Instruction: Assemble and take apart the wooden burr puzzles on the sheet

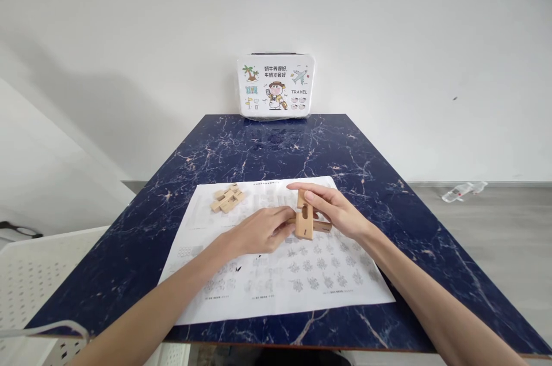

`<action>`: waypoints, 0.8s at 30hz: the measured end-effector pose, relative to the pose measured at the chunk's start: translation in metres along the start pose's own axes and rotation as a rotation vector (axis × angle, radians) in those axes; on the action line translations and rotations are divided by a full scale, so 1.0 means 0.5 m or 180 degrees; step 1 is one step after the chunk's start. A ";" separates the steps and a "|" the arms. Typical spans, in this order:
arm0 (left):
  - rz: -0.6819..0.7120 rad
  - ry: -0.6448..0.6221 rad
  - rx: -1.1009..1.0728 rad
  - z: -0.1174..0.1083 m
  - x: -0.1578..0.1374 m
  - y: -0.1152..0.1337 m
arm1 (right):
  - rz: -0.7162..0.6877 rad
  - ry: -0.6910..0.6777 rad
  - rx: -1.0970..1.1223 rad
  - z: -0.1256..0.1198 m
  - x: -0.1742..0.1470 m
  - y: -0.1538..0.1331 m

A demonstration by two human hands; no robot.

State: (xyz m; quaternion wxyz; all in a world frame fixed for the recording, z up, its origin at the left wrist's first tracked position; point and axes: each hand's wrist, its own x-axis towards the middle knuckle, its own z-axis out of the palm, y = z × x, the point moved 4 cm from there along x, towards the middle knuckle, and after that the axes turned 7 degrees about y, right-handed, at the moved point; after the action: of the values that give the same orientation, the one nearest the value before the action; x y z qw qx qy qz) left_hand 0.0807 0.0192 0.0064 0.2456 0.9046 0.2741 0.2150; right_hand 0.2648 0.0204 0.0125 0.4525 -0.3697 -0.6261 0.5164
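Observation:
My left hand pinches the end of a wooden puzzle piece that lies crosswise, mostly hidden by my fingers. In front of it, a notched puzzle piece with an oval hole stands upright between my hands. My right hand grips its upper part, with the thumb in front and the index finger stretched to the left. To the right, the end of another wooden piece juts out below my right fingers. Whether these pieces are locked together I cannot tell. Several more puzzle pieces lie in a cluster to the left.
A printed instruction sheet with rows of diagrams lies under my hands on the blue marbled table. A white case with cartoon prints stands at the back against the wall. A white perforated chair is at the left.

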 end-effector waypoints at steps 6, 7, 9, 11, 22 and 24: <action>-0.0008 -0.0013 -0.0012 0.002 -0.002 -0.003 | -0.0091 0.0064 -0.0325 -0.009 -0.002 -0.001; 0.0006 -0.0005 -0.0031 0.002 -0.002 -0.003 | -0.0092 0.0043 -0.0348 -0.009 -0.002 0.001; 0.0051 0.0010 -0.0048 0.002 -0.002 -0.003 | -0.0093 0.0047 -0.0362 -0.010 -0.002 0.003; 0.0092 0.0018 -0.0036 0.002 -0.002 -0.003 | -0.0061 0.0087 -0.0335 -0.011 -0.001 0.004; 0.0106 0.0146 -0.0084 0.002 -0.003 -0.008 | 0.0483 -0.0505 -0.0142 -0.005 0.008 0.032; 0.0013 0.0119 -0.0067 0.001 -0.003 -0.011 | 0.0591 -0.0634 -0.0171 -0.008 0.008 0.037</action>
State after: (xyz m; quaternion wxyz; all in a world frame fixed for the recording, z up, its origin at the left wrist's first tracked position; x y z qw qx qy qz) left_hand 0.0776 0.0220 0.0026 0.2495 0.8984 0.2746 0.2352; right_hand 0.2671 0.0291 -0.0044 0.3283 -0.3849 -0.6446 0.5732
